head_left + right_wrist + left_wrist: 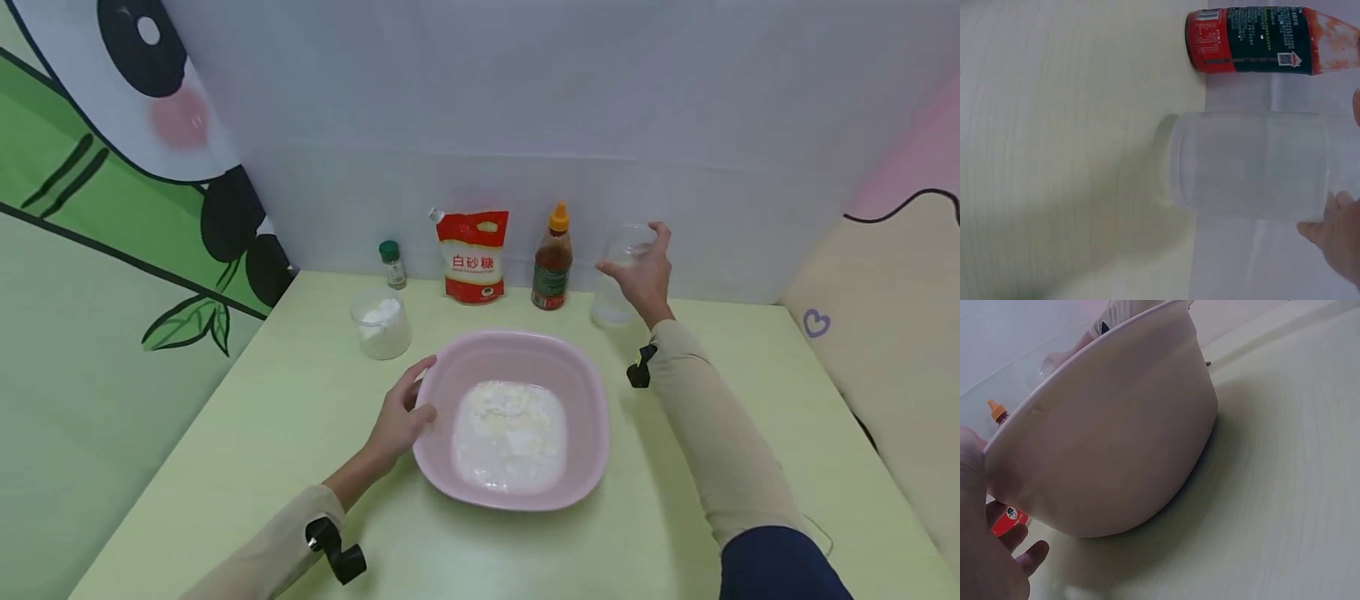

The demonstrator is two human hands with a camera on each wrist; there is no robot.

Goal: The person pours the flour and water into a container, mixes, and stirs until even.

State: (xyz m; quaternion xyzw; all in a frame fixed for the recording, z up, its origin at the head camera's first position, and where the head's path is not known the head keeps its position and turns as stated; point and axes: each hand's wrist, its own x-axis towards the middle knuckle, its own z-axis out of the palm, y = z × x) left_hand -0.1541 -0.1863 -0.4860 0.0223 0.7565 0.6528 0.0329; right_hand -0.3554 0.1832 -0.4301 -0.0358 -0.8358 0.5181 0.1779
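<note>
A pink basin [517,350] stands on the table with white powder and whitish liquid [510,433] in it. My left hand [401,417] grips its left rim, thumb at the rim and fingers along the outside, as the left wrist view shows of the basin wall [1116,431]. At the back right my right hand [645,271] holds a tall clear container [1247,165] near its top, thumb and fingers on opposite sides. The container is upright; whether its base touches the table I cannot tell. Beside it stands a sauce bottle [552,262] with an orange cap.
Along the back wall are a red and white sugar pouch [474,258] and a small green-capped jar [393,265]. A clear tub [381,325] of white powder sits at the basin's upper left. The pale yellow table [787,400] meets walls at the back and right.
</note>
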